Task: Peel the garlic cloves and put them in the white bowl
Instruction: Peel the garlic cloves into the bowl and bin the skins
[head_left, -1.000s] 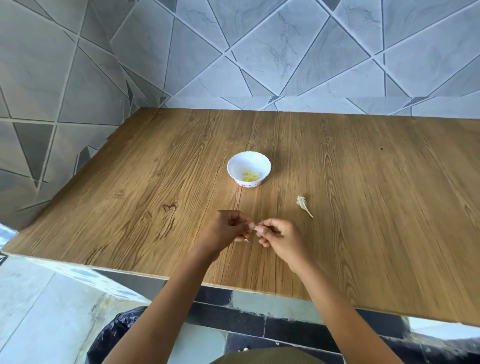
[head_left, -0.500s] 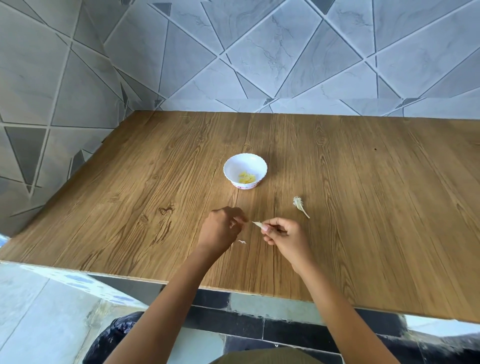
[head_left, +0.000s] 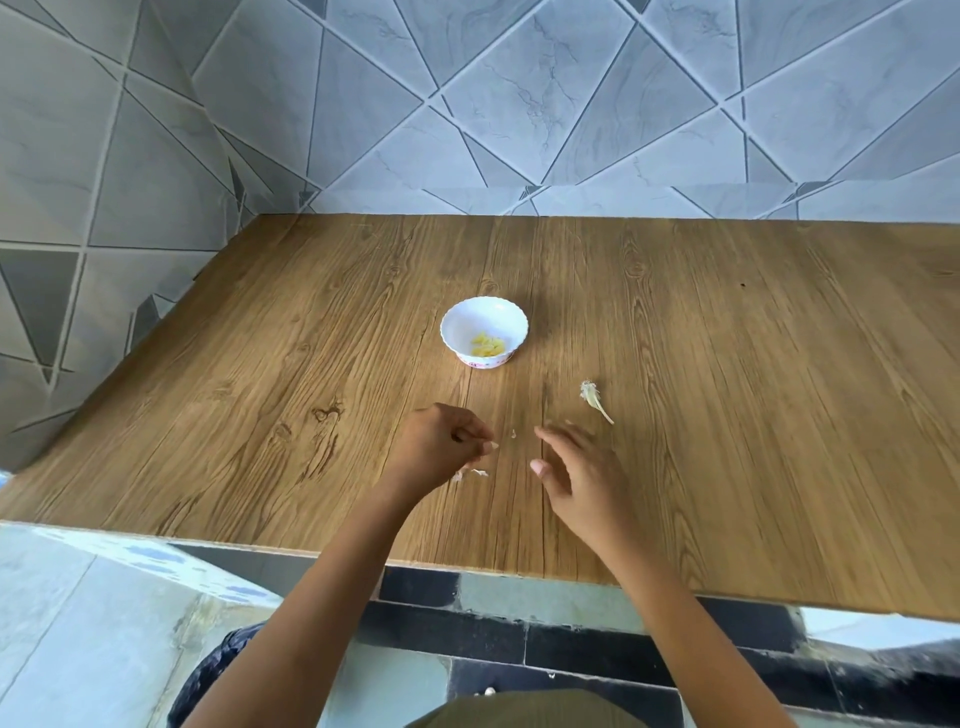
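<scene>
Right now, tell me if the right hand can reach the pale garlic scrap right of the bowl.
Probably yes: the right hand is open, the garlic scrap lies just beyond it, and only bare table shows between them.

From where I stand, not much of the person shows. The left arm and right arm are slim and bare from the near edge up to the wrists. The left hand and right hand are bare as well. The nails are short and pale, and the one on the right thumb shows most plainly. At the near edge, between the two arms, there is a strip of olive-green cloth, finely ribbed, which is clothing of some kind. Near left, below the left arm, is a dark fabric flecked with pale specks. I can't tell whether it is worn.
</scene>
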